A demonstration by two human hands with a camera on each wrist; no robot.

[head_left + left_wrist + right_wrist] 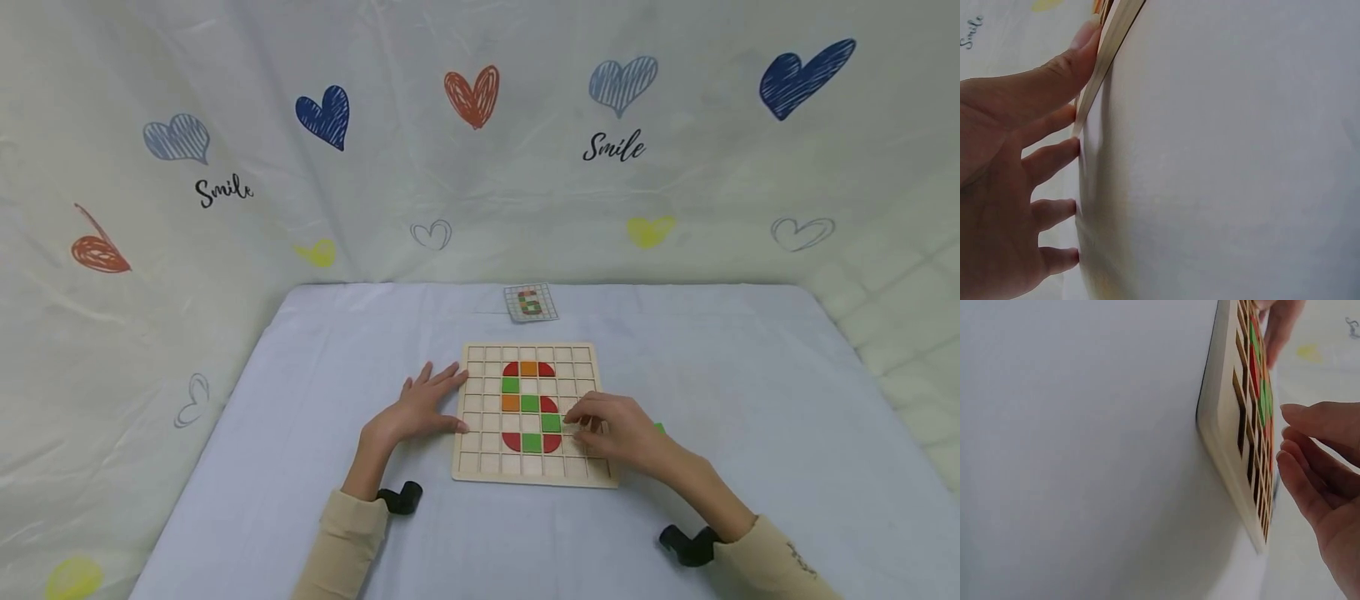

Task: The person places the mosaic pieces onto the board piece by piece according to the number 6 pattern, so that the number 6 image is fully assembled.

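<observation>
A square wooden grid board (pixel 480 467) lies on the white-covered table, with red, orange and green tiles set in its middle cells. My left hand (pixel 422 410) is spread at the board's left side, thumb and a fingertip touching its edge. Over the right part of the board is my right hand (pixel 611 427), fingertips close to a green tile (pixel 551 423). In the right wrist view the thumb (pixel 1322 422) and bent fingers of that hand stand apart, and nothing shows between them. A bit of another green tile (pixel 659 427) peeks out behind the right hand, which hides the rest.
A small card (pixel 531 303) printed with a coloured grid pattern lies behind the board, near the table's back edge. White cloth (pixel 480 183) with hearts and lettering hangs behind and at the sides. Each wrist wears a black camera mount.
</observation>
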